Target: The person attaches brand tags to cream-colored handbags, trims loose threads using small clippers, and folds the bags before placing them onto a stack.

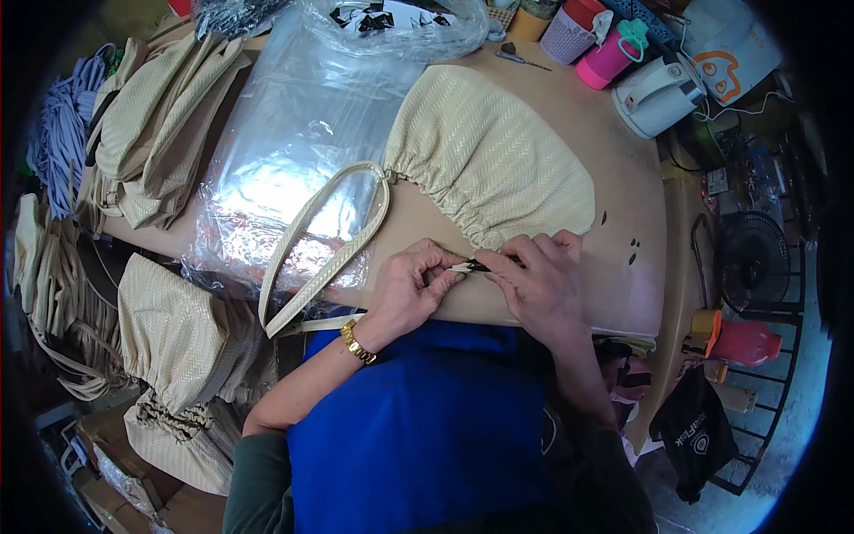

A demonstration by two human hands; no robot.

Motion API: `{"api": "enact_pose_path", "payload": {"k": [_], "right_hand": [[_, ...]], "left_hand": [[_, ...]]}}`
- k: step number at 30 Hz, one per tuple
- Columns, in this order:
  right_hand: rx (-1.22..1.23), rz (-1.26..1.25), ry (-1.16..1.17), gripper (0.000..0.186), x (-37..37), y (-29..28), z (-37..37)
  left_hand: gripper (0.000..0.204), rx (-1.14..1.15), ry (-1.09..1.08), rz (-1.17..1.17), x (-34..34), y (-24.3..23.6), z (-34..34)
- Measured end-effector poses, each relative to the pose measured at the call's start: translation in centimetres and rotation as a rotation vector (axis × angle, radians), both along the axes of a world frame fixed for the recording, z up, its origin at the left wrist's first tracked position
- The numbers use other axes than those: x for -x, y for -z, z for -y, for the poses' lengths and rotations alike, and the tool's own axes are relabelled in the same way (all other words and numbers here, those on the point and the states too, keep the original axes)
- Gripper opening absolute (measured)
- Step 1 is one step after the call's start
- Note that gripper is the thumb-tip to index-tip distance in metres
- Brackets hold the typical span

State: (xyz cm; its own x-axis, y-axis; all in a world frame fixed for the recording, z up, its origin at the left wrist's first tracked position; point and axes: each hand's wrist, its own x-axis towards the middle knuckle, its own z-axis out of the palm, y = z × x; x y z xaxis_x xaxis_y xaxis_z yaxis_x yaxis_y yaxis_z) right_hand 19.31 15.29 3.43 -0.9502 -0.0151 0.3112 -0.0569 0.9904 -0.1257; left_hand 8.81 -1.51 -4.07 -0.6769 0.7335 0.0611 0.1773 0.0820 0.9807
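A cream woven drawstring bag [494, 151] lies flat on the tan table, its gathered edge toward me. A long cream strap [320, 267] loops out from its left corner. Just below the bag my left hand [414, 285], with a gold watch on the wrist, pinches a narrow cream strap end [458, 269]. My right hand [538, 280] is closed beside it on a small black item [477, 265], too small to identify, touching that strap end. Fingers of both hands partly hide the join.
Clear plastic sheets [267, 133] lie left of the bag; stacked cream pieces [165, 125] and more bags [169, 329] are further left. A white kettle [654, 98], cups [605, 58] and small scissors [520, 60] sit toward the back. A fan [747, 258] stands right of the table [623, 285].
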Motion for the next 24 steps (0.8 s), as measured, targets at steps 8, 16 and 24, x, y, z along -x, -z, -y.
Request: {"api": "enact_pose_path", "payload": {"k": [8,16,24], "right_hand": [[-0.219,0.062,-0.074,0.023,1.1,-1.4,0.7],[-0.302,0.167,-0.17,0.019,1.9,-2.5,1.2],[-0.145,0.102,-0.126,0.019,1.7,-1.2,0.6]], "left_hand": [[0.014,0.045,-0.004,-0.053,0.0,0.0,0.0],[0.015,0.05,-0.008,-0.058,0.0,-0.1,0.1],[0.015,0.086,-0.012,0.007,0.2,0.0,0.1]]}}
